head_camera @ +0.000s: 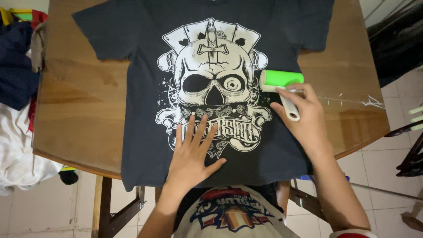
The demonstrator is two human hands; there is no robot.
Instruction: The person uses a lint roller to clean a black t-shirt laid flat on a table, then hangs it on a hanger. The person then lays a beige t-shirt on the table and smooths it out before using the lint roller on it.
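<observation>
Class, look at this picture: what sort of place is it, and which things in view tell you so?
Probably a home room used for laundry or clothes care. A dark T-shirt lies flat on a wooden table, the right hand holds a green lint roller, and loose clothes are heaped beside a tiled floor.

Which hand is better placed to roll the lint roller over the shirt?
Right. The right hand already grips the green lint roller on the dark T-shirt; the left hand lies flat, pinning the cloth.

T-shirt [145,88] collar cut off by top edge, lint roller [282,83] handle partly hidden under right hand [304,119].
</observation>
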